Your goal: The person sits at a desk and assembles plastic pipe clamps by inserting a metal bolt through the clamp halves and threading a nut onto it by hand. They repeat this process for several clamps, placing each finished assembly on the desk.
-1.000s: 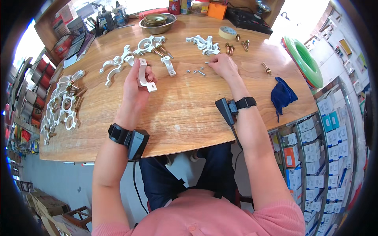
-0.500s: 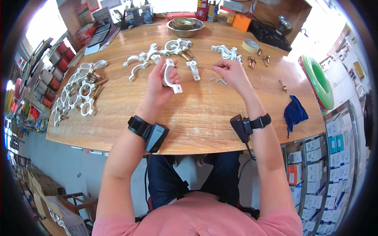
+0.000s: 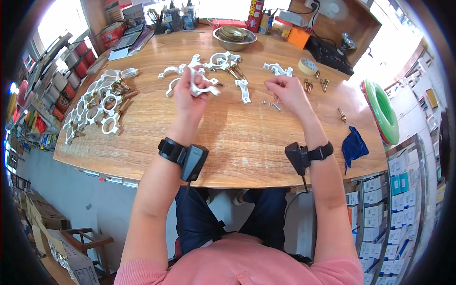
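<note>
My left hand (image 3: 188,105) is closed on a white half-ring pipe clamp (image 3: 207,89), its open side tilted toward the far right. More white clamp halves (image 3: 172,71) lie just beyond that hand, partly hidden by it. Fingers pinched together, my right hand (image 3: 295,97) hovers over the right middle of the table; whatever is between the fingertips is too small to make out. Close below them lie a small silver screw (image 3: 277,107) and little nuts (image 3: 264,102). Between the hands rests another white clamp half (image 3: 243,91).
Assembled white ring clamps with brass-coloured bolts (image 3: 110,102) cluster at the left. Further clamp halves (image 3: 274,69), a tape roll (image 3: 308,66) and loose anchor bolts (image 3: 325,84) lie at the right, with a blue pouch (image 3: 355,144). Metal bowls (image 3: 236,45) stand at the back.
My left hand has turned the clamp half from upright to lying more sideways. My right hand remains pinched near the small screws. The whole view has shifted slightly.
</note>
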Motion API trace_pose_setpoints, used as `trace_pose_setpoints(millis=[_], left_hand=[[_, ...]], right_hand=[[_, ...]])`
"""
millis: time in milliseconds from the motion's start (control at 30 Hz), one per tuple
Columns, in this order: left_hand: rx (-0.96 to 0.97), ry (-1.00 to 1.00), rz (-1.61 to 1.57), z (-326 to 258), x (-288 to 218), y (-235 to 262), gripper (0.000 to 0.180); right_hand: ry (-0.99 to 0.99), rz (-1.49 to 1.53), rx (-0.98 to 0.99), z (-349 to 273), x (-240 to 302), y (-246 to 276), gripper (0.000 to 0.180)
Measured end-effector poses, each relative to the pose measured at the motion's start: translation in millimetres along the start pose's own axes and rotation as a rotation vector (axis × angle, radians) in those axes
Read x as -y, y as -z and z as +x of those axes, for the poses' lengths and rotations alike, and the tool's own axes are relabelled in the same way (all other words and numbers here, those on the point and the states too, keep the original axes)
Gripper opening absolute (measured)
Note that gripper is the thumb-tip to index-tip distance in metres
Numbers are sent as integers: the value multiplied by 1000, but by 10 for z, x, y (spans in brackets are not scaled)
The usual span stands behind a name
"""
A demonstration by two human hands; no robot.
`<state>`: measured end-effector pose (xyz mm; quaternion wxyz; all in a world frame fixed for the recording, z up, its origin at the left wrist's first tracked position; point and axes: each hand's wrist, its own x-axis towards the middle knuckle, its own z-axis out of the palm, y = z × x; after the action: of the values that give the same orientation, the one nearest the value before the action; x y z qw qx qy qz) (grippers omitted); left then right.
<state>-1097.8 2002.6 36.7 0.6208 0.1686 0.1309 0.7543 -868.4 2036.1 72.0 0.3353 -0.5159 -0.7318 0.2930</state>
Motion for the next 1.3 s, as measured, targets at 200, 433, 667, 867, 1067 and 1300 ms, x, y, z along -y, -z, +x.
trace_pose_setpoints(millis=[200,433,667,867,1067,1300], left_hand=[[159,-10,-410,131,-316,203,27],[235,4,-365,149,-223,199,25],[191,57,-317,108,-251,214,25],[208,60,-256,134,-171,142,29],[202,86,-245,118,-234,245,29],[389,125,-452,126,-405,216,29]], right_hand=[[143,-69,16,250,414,0,24],[63,-782,72,344,63,-649,31],[-100,-488,-168,434,-245,193,34],[-361,-650,-85,115,-1046,980,38],[-268,-859,-126,-129,-787,786,33],[192,-570,159,80,285,187,33]])
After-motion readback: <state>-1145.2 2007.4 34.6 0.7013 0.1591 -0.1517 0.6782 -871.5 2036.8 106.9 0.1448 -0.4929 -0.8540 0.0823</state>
